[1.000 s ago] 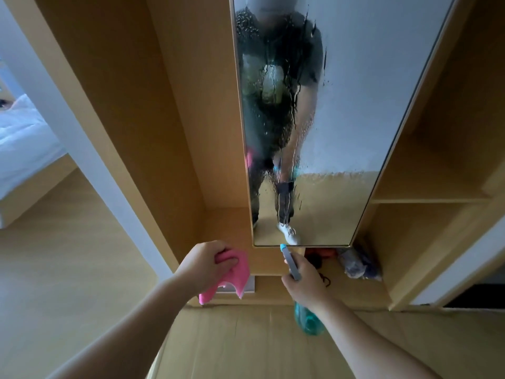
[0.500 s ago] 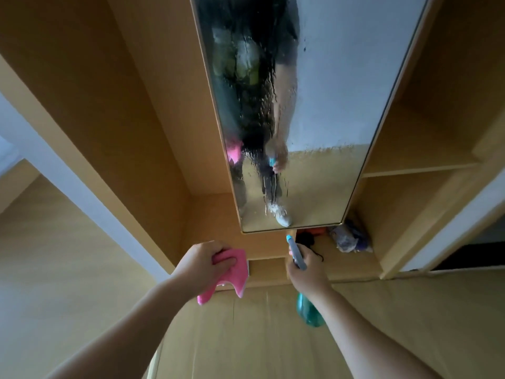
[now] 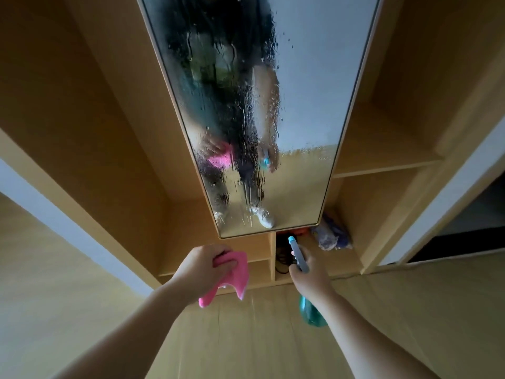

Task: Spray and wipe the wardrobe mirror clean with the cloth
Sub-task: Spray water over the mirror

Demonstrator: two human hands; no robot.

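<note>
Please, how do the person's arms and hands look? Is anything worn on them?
The left forearm and right forearm are bare to the frame edge; no sleeves show. The left hand and right hand wear no gloves; no watch, ring or band is visible.

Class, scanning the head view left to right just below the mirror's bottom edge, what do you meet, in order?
pink cloth → upright wardrobe divider → spray bottle → crumpled bluish bundle on the shelf

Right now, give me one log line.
mirror: wet with droplets | left hand: holds pink cloth, off glass | right hand: holds spray bottle
</note>
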